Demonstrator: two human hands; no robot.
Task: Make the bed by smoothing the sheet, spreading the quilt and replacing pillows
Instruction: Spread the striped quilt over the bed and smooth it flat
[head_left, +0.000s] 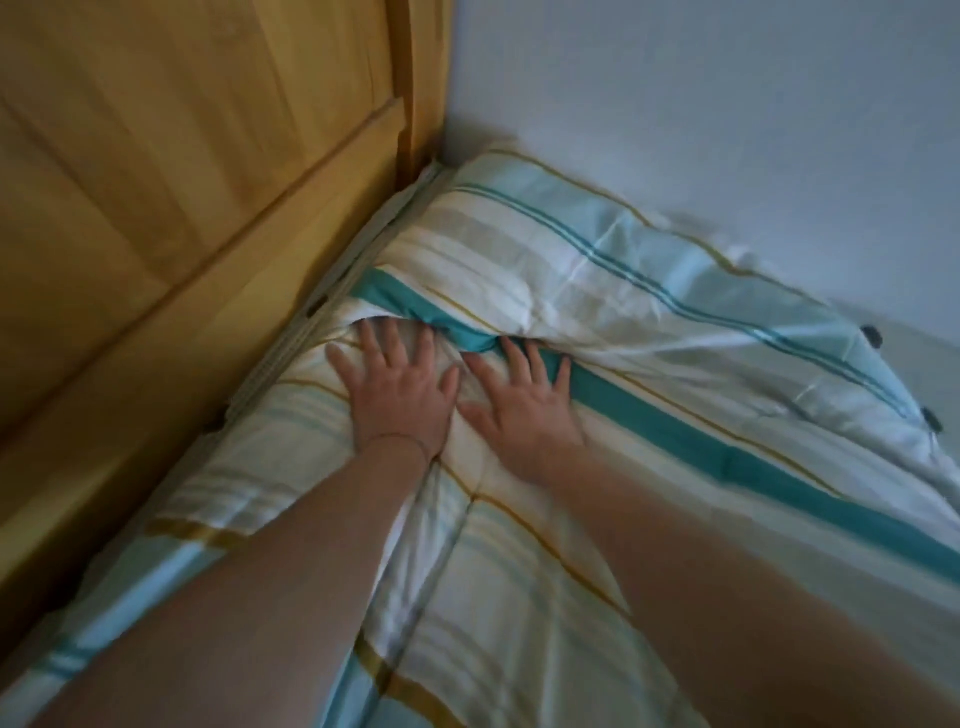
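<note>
Two bare forearms reach up from the lower edge of the frame across the striped quilt (519, 597), which covers the bed through the lower and centre picture. At mid-frame the left hand (397, 387) and right hand (524, 410) lie flat side by side on the quilt, fingers spread wide, each grip holding nothing, fingertips at a teal band where the cloth bunches. Beyond them a striped pillow (597, 260) lies against the white wall (727, 104) at upper right, with the wooden headboard (182, 156) filling the upper left.
</note>
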